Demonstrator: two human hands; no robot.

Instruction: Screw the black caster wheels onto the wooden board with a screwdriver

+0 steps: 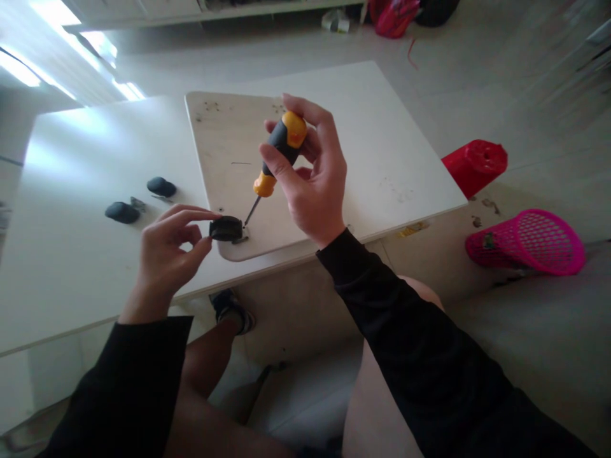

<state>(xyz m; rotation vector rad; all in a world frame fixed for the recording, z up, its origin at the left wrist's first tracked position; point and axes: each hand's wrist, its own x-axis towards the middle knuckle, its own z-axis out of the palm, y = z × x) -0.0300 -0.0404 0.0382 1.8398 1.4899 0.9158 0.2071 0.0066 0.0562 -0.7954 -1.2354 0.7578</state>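
Between the thumb and fingers of my left hand [169, 254] is a black caster wheel [226, 228], at the near left corner of a white board [305, 219]. My right hand [317, 165] is closed around a yellow and black screwdriver [285, 144]. The shaft slants down, with its tip at the metal plate [243, 236] beside the wheel. Whether the tip sits in a screw is too small to tell. Left of the board lie two more casters, a nearer one [122, 212] and a farther one [161, 186].
The board lies on a white table [71, 254]. A thin dark strip [241, 163] rests on the board. Beyond the table's right edge are a red bin [477, 165] and a pink mesh basket [529, 245] on the floor. Small holes and marks show near the board's far corners.
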